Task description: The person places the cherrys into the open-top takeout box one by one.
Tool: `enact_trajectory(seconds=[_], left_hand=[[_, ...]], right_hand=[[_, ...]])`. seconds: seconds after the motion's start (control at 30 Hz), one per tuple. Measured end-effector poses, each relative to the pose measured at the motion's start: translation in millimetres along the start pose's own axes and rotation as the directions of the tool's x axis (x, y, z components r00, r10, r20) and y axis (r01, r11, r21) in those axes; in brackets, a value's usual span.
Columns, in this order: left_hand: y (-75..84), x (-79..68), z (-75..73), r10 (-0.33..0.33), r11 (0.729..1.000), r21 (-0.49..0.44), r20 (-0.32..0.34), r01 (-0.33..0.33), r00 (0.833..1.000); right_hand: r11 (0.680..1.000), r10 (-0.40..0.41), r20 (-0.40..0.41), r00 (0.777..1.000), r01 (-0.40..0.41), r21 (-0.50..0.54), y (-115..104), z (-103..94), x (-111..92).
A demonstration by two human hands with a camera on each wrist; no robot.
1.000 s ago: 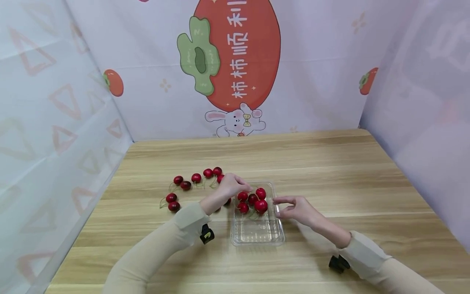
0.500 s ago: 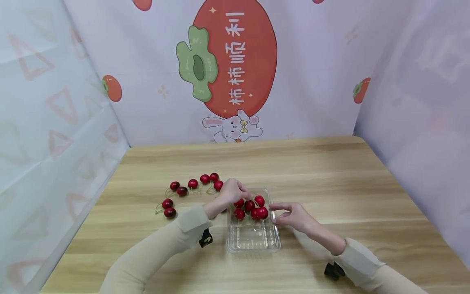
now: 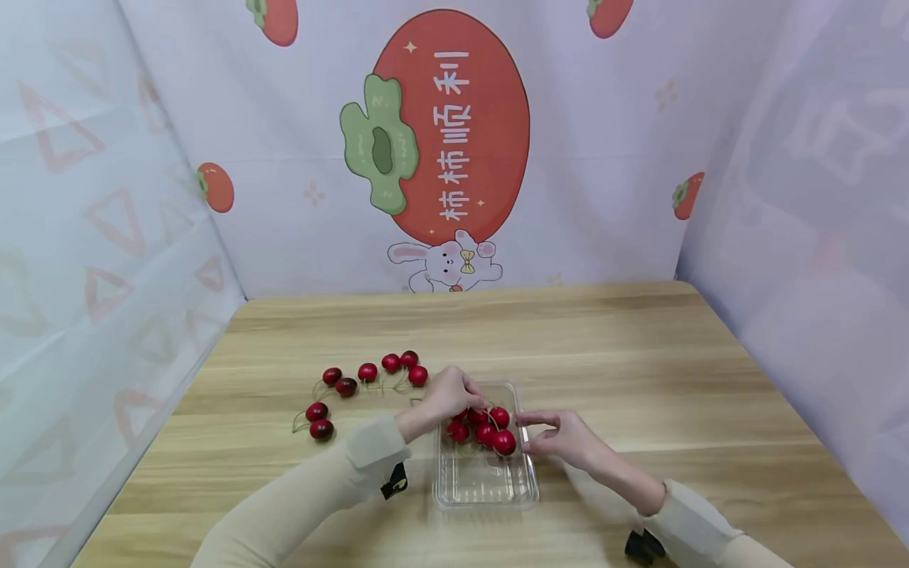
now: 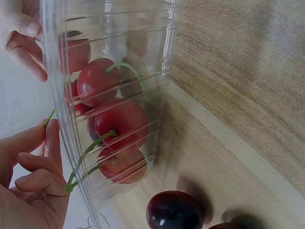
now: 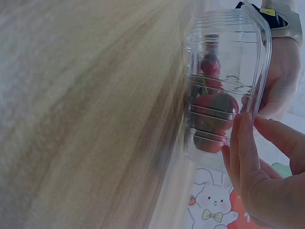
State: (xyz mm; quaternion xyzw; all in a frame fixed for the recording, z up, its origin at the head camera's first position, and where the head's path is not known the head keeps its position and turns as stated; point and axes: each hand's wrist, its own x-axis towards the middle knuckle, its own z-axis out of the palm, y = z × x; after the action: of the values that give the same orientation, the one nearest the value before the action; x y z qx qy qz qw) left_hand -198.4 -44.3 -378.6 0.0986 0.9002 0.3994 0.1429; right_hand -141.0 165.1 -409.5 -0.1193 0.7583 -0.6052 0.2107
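A clear plastic box lies on the table with its top uncovered. Several red cherries are gathered in its far half, their green stems seen through the wall in the left wrist view. My left hand is over the box's far left part, thumb and a finger pinching a thin green cherry stem. Which cherry hangs from that stem is hard to tell. At the right rim, my right hand touches the box with nearly straight fingertips, thumb apart from the fingers.
Several loose cherries with stems lie in a curve on the wooden table, left of the box. Two dark cherries lie close outside the box in the left wrist view. A printed cloth stands behind the table.
The head view has tilted up, so the table sits lower in it. My left hand has shifted slightly inward over the box, and the cherries inside sit differently. My right hand stays at the rim.
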Motion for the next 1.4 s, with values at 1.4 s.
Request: enact_trajectory(seconds=[1.4], left_hand=[[-47.4, -9.2, -56.8, 0.305, 0.952, -0.029, 0.023, -0.304, 0.952]], right_hand=[[0.998, 0.017, 0.01, 1.0, -0.017, -0.063, -0.2, -0.8, 1.2]])
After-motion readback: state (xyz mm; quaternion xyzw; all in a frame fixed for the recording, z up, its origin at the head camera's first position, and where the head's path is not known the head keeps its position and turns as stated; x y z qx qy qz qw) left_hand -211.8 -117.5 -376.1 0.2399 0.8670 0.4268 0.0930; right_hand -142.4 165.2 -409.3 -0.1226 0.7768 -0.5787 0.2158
